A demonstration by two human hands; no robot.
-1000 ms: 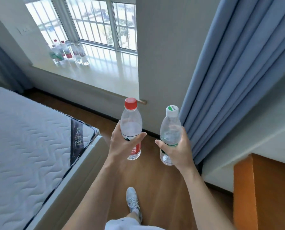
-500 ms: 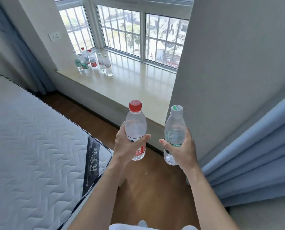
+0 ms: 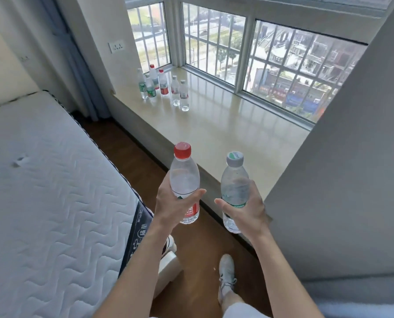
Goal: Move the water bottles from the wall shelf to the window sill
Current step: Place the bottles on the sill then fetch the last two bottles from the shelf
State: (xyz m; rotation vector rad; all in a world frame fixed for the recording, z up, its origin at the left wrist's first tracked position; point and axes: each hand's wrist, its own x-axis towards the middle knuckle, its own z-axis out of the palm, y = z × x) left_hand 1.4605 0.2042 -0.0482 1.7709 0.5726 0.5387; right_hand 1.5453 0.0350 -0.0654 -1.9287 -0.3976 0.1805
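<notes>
My left hand (image 3: 175,204) grips a clear water bottle with a red cap and red label (image 3: 184,175), held upright. In my right hand (image 3: 246,211) is a second upright bottle with a white-and-green cap (image 3: 234,180). Both are in front of me, over the wooden floor at the near edge of the beige window sill (image 3: 225,131). Several bottles (image 3: 162,87) stand grouped at the sill's far left corner, some red-labelled, some green-labelled. The wall shelf is out of view.
A white quilted mattress (image 3: 44,191) fills the left side, with a narrow strip of wooden floor (image 3: 196,249) between it and the sill. A grey wall (image 3: 342,180) juts out on the right. My shoe (image 3: 226,275) is on the floor below.
I have walked closer to the window and turned toward it. The sill now lies directly ahead, the blue curtain has left the view, and both bottles stay held upright.
</notes>
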